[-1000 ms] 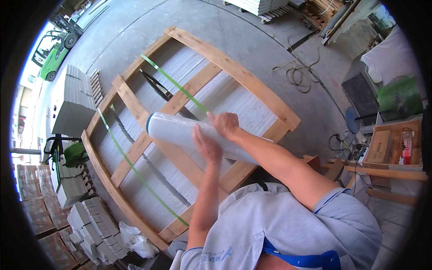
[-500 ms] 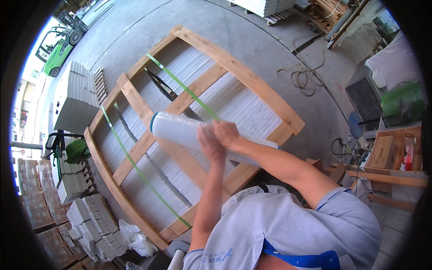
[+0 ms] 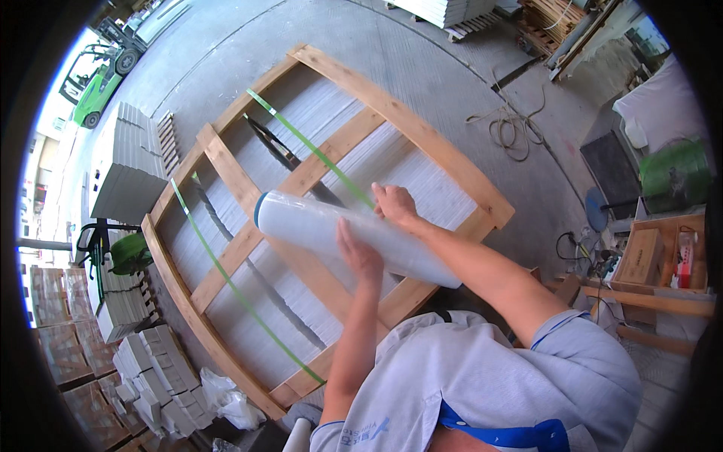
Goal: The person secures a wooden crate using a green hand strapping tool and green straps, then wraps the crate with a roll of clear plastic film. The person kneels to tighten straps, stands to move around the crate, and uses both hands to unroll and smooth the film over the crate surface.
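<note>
A roll of clear stretch film (image 3: pixel 301 221) with a teal rim at its far-left end lies slanted above the wooden crate, its near-right end close to my body. My left hand (image 3: pixel 360 255) rests against the side of the roll, fingers stretched out flat along the film. Just past the roll's far side is my right hand (image 3: pixel 395 203), its fingers curled together; what they pinch, if anything, is too small to make out. Beneath is the wooden crate (image 3: pixel 422 143), an open slatted frame packed with pale slabs (image 3: pixel 316 98) and bound with green straps (image 3: pixel 226 279).
Stacked slabs (image 3: pixel 124 166) on pallets and pale blocks (image 3: pixel 162 380) stand at the left, with a green forklift (image 3: pixel 98 94) beyond. A coiled rope (image 3: pixel 512 132) lies on the floor. At the right, a wooden box (image 3: pixel 659 256) holds small items near a green strap reel (image 3: pixel 674 169).
My right hand has come away from my left and moved up and right, off the roll's top. My left hand has flattened along the roll, which shows more of its surface.
</note>
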Action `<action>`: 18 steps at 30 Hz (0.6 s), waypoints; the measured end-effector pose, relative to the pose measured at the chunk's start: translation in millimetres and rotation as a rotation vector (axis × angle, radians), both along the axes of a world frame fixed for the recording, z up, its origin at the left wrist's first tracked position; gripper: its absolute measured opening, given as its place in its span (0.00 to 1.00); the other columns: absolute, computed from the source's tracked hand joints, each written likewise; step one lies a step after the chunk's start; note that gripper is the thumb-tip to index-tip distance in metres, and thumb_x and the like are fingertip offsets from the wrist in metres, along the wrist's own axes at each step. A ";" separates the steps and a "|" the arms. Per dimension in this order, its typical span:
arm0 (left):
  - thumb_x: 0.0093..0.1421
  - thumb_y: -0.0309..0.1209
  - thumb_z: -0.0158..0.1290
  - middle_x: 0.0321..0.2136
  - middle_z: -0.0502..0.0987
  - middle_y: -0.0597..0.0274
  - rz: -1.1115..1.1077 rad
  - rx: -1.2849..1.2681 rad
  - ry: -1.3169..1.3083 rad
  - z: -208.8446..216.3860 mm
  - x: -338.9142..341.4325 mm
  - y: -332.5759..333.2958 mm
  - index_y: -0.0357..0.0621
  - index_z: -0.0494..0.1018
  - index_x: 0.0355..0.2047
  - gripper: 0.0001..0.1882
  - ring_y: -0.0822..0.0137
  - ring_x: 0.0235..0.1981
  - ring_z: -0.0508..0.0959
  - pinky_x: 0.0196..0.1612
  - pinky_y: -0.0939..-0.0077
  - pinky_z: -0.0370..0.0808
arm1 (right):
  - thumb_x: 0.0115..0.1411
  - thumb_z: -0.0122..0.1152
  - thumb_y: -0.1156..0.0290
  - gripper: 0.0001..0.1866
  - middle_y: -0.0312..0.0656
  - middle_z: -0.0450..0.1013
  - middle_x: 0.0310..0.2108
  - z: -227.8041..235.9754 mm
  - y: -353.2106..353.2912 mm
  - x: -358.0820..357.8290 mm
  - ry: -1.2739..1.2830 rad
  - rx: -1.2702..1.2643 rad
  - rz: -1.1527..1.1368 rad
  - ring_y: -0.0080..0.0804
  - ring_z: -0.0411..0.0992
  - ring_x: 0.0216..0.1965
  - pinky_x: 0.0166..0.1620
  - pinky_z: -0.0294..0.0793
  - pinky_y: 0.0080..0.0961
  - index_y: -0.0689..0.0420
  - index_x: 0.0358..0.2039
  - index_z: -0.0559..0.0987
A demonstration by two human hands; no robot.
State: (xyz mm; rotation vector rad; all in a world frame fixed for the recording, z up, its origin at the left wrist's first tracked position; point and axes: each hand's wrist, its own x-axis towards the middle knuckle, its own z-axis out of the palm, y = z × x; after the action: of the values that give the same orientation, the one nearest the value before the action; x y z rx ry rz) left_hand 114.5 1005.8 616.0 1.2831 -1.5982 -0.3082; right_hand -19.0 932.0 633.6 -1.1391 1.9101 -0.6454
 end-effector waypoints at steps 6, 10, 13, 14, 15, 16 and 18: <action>0.57 0.18 0.46 0.58 0.62 0.39 0.004 0.158 -0.038 2.2 -0.5 -0.5 0.35 0.55 0.62 0.31 0.41 0.58 0.65 0.59 0.56 0.65 | 0.55 0.61 0.67 0.10 0.46 0.78 0.35 19.6 55.6 -11.7 0.047 -0.472 0.392 0.41 0.76 0.38 0.43 0.75 0.33 0.61 0.32 0.79; 0.57 0.18 0.47 0.57 0.62 0.39 0.002 0.134 -0.031 3.6 -3.0 -2.5 0.35 0.55 0.62 0.31 0.41 0.57 0.65 0.58 0.55 0.65 | 0.52 0.63 0.71 0.07 0.45 0.76 0.32 19.4 56.2 -12.6 0.104 -0.514 0.400 0.45 0.75 0.37 0.40 0.75 0.36 0.60 0.31 0.78; 0.57 0.17 0.47 0.57 0.62 0.39 0.013 0.109 -0.074 4.0 -1.3 -0.8 0.35 0.55 0.62 0.31 0.41 0.57 0.65 0.58 0.55 0.65 | 0.53 0.62 0.72 0.07 0.47 0.75 0.30 12.0 52.3 -9.2 0.228 -0.659 0.428 0.46 0.74 0.35 0.38 0.74 0.38 0.61 0.30 0.76; 0.57 0.17 0.46 0.57 0.62 0.39 0.015 0.108 -0.077 3.7 -1.0 -0.7 0.35 0.55 0.62 0.31 0.41 0.57 0.65 0.58 0.55 0.65 | 0.54 0.61 0.71 0.07 0.48 0.75 0.30 8.5 52.1 -7.6 0.257 -0.659 0.402 0.47 0.73 0.34 0.38 0.74 0.38 0.61 0.30 0.76; 0.57 0.17 0.46 0.57 0.62 0.38 0.009 0.110 -0.080 3.0 -0.5 -0.7 0.35 0.55 0.62 0.31 0.40 0.57 0.65 0.58 0.55 0.65 | 0.55 0.61 0.70 0.08 0.48 0.75 0.30 4.5 52.3 -5.9 0.279 -0.674 0.378 0.48 0.73 0.34 0.37 0.73 0.39 0.62 0.30 0.75; 0.57 0.16 0.45 0.57 0.62 0.38 0.017 0.105 -0.088 2.2 -0.1 -1.3 0.35 0.55 0.62 0.31 0.40 0.57 0.65 0.59 0.55 0.65 | 0.56 0.60 0.69 0.09 0.49 0.75 0.30 0.2 52.2 -4.5 0.301 -0.665 0.354 0.48 0.73 0.34 0.37 0.73 0.39 0.62 0.30 0.74; 0.56 0.15 0.44 0.57 0.62 0.38 0.022 0.097 -0.105 0.9 0.2 -2.3 0.35 0.56 0.61 0.31 0.40 0.58 0.64 0.59 0.55 0.65 | 0.59 0.57 0.66 0.11 0.49 0.75 0.28 -9.0 50.1 -2.4 0.260 -0.497 0.166 0.47 0.74 0.32 0.37 0.73 0.38 0.62 0.31 0.74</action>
State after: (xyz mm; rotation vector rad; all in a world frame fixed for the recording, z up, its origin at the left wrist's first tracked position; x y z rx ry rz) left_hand 114.7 1003.5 616.8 1.4099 -1.6740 -0.3117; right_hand -21.4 982.0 624.5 -1.7470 1.8906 -0.9487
